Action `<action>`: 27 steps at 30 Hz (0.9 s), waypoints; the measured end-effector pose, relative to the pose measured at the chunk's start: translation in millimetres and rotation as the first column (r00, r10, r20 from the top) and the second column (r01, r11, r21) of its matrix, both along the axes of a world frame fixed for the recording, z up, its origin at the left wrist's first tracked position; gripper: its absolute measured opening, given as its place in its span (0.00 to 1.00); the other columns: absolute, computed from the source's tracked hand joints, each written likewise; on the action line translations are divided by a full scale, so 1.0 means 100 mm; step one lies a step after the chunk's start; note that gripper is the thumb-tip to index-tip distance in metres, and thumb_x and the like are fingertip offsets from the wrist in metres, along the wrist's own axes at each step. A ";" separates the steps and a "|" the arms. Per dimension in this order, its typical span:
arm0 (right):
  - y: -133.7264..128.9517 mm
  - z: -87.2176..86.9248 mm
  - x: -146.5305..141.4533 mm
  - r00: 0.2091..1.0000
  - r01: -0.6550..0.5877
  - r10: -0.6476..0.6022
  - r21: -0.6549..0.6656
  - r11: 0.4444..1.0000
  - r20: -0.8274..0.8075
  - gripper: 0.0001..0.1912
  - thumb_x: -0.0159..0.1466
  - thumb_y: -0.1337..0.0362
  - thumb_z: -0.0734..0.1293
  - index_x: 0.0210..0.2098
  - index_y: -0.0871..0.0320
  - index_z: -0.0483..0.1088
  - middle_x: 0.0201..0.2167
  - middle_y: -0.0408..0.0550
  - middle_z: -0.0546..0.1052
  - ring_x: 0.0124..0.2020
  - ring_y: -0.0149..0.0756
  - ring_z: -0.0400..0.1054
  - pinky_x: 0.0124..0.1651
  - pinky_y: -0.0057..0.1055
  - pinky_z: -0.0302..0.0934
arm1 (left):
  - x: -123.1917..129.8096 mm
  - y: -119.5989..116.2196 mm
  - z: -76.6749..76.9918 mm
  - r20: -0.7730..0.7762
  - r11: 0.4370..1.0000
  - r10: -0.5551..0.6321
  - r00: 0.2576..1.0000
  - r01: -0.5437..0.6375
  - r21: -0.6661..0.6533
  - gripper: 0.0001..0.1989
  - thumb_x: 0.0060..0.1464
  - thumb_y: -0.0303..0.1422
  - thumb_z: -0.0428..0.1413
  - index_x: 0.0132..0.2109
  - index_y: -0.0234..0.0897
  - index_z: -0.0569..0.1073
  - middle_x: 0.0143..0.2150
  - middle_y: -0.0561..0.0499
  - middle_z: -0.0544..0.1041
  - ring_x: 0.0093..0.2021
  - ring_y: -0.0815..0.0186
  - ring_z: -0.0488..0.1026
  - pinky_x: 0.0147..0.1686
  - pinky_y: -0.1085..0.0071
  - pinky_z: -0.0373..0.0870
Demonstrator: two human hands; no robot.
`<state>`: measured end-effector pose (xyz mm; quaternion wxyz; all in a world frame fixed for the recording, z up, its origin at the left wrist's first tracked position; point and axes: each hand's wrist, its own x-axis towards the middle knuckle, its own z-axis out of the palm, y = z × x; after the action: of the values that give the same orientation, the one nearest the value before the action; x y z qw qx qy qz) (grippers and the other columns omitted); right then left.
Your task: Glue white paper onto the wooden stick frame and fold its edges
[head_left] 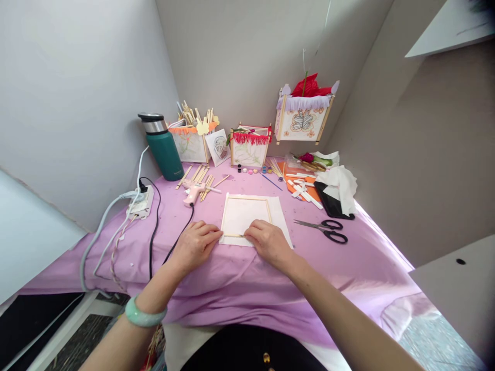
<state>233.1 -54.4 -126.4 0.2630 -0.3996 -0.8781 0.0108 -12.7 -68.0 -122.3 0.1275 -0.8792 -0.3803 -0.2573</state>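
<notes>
A square frame of thin wooden sticks (247, 198) lies on a sheet of white paper (281, 219) near the table's front edge. At the frame's lower left corner, my left hand (196, 242) is closed, thumb and fingertips pinching the end of the near stick. My right hand (266, 238) is closed too, its fingertips on the same near wooden stick (232, 236) further right. A small dark spot shows beside the right fingertips. The right end of that stick is hidden under my right hand.
Left of the paper are a pink glue gun (193, 192), loose sticks (198, 174), a green bottle (164, 152) and a power strip (139, 202) with cables. Black-handled scissors (325, 226) lie to the right. Decorated paper boxes (250, 149), paint pots (250, 171) and white markers (303, 190) sit behind.
</notes>
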 end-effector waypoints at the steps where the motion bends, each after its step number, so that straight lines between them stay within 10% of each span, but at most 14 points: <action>1: 0.00 0.00 0.00 1.000 -0.001 0.001 -0.004 1.000 -0.003 0.10 0.67 0.67 0.61 0.32 0.56 0.73 0.33 0.47 0.73 0.36 0.33 0.66 0.36 0.28 0.56 | 0.00 0.00 0.01 -0.016 1.000 -0.003 1.000 0.003 0.010 0.11 0.60 0.29 0.50 0.44 0.40 0.76 0.41 0.48 0.78 0.37 0.65 0.68 0.38 0.64 0.65; 27: 0.06 0.07 -0.04 1.000 0.001 0.001 -0.121 0.993 0.018 0.04 0.63 0.72 0.64 0.32 0.58 0.68 0.33 0.46 0.71 0.36 0.33 0.65 0.37 0.28 0.57 | 0.04 -0.01 -0.02 0.055 0.997 0.047 0.997 -0.043 -0.066 0.12 0.59 0.25 0.50 0.45 0.38 0.76 0.43 0.47 0.78 0.38 0.63 0.68 0.39 0.63 0.65</action>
<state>228.8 -48.6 -119.9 0.2305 -0.4150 -0.8781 0.0604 -8.5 -68.8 -124.3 0.0936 -0.8664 -0.4116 -0.2667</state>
